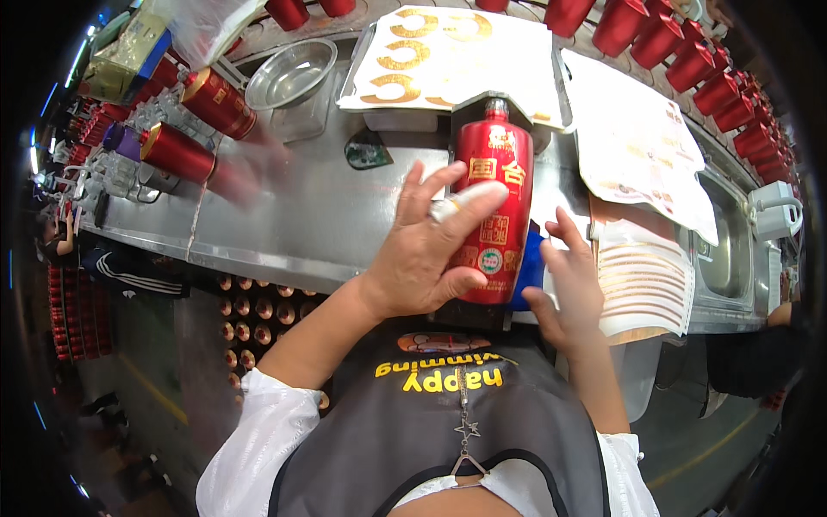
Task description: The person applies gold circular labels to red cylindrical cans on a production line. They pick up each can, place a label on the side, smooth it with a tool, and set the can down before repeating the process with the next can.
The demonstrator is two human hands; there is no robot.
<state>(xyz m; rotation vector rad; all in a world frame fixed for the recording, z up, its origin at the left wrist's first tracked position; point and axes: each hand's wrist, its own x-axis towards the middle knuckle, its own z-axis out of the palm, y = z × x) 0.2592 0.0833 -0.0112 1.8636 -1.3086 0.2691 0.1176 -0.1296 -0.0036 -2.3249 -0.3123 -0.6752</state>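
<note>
A red glass bottle (494,213) with gold lettering and decals lies before me, its neck pointing away, in a dark holder (468,316). Across its left side rests my left hand (439,242), fingers spread, a whitish covering on the index finger touching the bottle's front. My right hand (568,287), somewhat blurred, is just to the right of the bottle, fingers apart, holding nothing that I can see. Between that hand and the bottle shows a blue cloth or sponge (531,274). Beyond the bottle's neck lies a white sheet of gold curved decals (475,58).
Decal sheets (636,129) and overlapping strips with gold lines (643,278) lie right, beside a metal sink (727,258). A metal bowl (291,74) stands back left. Red bottles (177,152) lean at the left. Several red bottles (691,64) line the conveyor behind.
</note>
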